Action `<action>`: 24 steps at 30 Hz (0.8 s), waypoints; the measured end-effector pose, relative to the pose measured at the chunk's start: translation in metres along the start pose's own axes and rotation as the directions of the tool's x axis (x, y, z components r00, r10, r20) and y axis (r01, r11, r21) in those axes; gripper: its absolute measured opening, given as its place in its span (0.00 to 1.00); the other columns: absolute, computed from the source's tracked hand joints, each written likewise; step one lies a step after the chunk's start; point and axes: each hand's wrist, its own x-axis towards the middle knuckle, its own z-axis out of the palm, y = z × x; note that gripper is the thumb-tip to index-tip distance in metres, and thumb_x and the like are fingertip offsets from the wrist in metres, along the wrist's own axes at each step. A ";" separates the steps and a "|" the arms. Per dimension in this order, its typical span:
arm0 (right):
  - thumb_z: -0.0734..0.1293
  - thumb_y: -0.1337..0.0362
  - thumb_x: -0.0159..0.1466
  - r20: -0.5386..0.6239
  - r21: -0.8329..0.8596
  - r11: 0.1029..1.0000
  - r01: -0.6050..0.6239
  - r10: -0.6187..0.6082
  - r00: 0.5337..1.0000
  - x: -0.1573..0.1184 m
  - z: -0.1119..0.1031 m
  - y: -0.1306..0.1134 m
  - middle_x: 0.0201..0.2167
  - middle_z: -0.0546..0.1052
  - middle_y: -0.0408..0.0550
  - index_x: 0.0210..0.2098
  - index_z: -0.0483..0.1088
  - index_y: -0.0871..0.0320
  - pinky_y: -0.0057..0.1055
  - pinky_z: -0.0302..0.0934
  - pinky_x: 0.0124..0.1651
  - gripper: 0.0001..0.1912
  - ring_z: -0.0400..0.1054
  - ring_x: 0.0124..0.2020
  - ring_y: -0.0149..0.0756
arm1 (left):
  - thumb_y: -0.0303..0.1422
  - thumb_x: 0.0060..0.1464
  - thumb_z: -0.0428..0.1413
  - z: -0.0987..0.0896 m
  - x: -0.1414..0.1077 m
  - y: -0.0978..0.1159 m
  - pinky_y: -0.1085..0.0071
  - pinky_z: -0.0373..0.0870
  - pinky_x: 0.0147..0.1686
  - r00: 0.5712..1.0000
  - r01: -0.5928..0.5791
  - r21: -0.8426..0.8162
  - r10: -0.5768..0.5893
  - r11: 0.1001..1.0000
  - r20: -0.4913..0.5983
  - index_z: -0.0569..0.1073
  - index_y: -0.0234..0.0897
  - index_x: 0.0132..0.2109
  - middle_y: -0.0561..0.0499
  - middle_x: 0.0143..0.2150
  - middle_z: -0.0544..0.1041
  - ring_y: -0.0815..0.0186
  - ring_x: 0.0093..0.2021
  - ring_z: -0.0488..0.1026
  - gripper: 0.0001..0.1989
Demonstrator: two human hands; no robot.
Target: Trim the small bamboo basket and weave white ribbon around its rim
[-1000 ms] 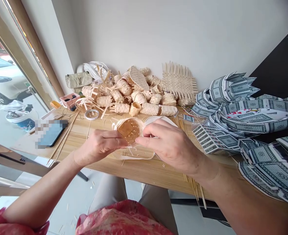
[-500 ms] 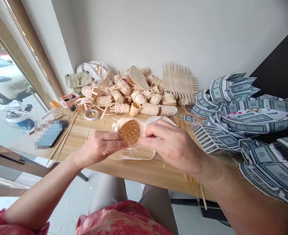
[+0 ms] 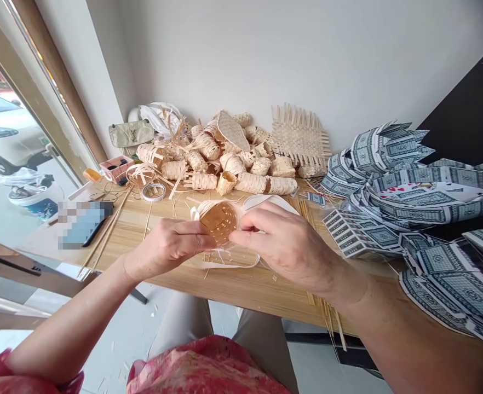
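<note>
Bamboo basket between 2 hands

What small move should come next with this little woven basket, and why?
I'd probably pull the long pale strip snug around the small woven bamboo basket: it hangs in a loose loop, while the left hand steadies the basket and the right hand is at its rim.

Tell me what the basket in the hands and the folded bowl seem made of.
The small woven basket looks like split bamboo or cane, pale and unvarnished, with fibrous strip edges. The folded bowl looks like coated playing cards, with printed green backs and red suit marks.
</note>
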 end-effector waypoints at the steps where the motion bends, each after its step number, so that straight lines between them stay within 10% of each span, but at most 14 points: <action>1: 0.57 0.77 0.63 0.000 0.009 1.000 -0.001 0.001 1.000 0.000 0.000 0.000 0.25 0.68 0.48 0.28 0.74 0.63 0.30 0.57 0.31 0.16 0.59 0.30 0.34 | 0.26 0.60 0.48 0.000 0.001 0.000 0.79 0.70 0.28 1.000 0.001 -0.015 -0.001 1.000 0.000 0.73 0.34 0.42 0.47 0.34 0.78 0.71 0.31 0.76 0.09; 17: 0.59 0.74 0.64 0.044 0.254 0.966 -0.046 0.036 0.998 -0.010 0.003 0.013 0.27 0.70 0.46 0.32 0.73 0.60 0.28 0.60 0.31 0.12 0.63 0.30 0.31 | 0.29 0.57 0.53 0.011 0.006 -0.009 0.80 0.70 0.31 0.972 0.221 -0.395 -0.167 0.892 0.167 0.77 0.31 0.35 0.46 0.30 0.76 0.71 0.30 0.74 0.09; 24: 0.62 0.74 0.62 -0.070 0.402 0.870 -0.286 0.341 0.937 -0.005 0.004 -0.004 0.27 0.72 0.44 0.30 0.69 0.59 0.28 0.62 0.32 0.07 0.66 0.30 0.31 | 0.32 0.56 0.54 0.023 0.003 -0.017 0.83 0.70 0.21 0.904 0.425 -0.524 -0.381 0.738 0.196 0.76 0.30 0.33 0.51 0.26 0.72 0.76 0.21 0.71 0.10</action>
